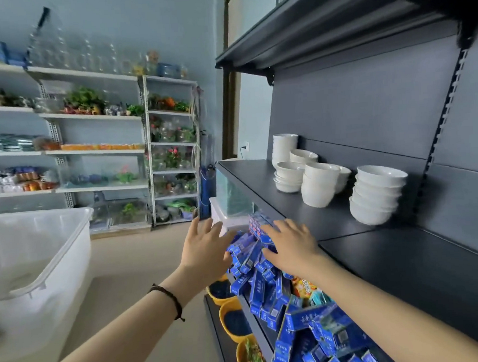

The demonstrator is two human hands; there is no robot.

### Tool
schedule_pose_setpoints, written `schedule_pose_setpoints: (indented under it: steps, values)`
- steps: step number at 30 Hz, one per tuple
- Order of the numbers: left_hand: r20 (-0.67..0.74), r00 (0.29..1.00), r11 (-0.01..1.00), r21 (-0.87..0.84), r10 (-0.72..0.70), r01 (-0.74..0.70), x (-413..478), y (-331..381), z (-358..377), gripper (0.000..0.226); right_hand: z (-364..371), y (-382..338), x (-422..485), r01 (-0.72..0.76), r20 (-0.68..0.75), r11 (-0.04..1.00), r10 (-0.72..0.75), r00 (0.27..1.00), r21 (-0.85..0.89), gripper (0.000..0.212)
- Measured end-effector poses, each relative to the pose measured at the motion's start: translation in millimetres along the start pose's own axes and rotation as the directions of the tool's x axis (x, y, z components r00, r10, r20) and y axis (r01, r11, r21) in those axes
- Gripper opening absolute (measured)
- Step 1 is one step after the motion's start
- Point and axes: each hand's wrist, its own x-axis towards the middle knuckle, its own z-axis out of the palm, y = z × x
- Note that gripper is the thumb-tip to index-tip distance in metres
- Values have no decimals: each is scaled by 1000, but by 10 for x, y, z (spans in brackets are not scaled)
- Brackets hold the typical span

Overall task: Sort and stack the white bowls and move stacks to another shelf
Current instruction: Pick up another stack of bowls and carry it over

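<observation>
Several stacks of white bowls stand on a dark grey shelf (263, 179): a tall stack (285, 148) at the back, a low stack (289, 176), a stack of deeper bowls (320, 184) and a wide stack (377, 194) at the right. My left hand (205, 250) and my right hand (290, 244) are both stretched forward with fingers spread, below and in front of that shelf's front edge. Neither hand holds anything or touches a bowl. Both hover over blue boxes (254, 269).
Blue boxes fill the shelf below. Yellow bowls (231, 318) sit lower still. A dark upper shelf (307, 28) hangs overhead. Large translucent plastic bins (36, 266) stand at the left. White shelving (96, 150) with plants and glassware lines the far wall.
</observation>
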Motion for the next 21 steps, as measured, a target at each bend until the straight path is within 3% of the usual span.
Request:
schedule_pose_setpoints:
  steps: [11,17,21]
  values:
    - [54,998,1000,-3,-23,23,1028,-1440,1280,49,496,-436,2015,-5,-15,1000,4,1000,-20,60]
    - [38,997,998,22,62,-63,1808,-2256,1915,49,679,-651,3087,-77,-30,997,78,997,27,62]
    - [83,988,990,-53,133,-129,2240,-2455,2354,49,855,-557,3538,-146,-15,989,147,989,22,60]
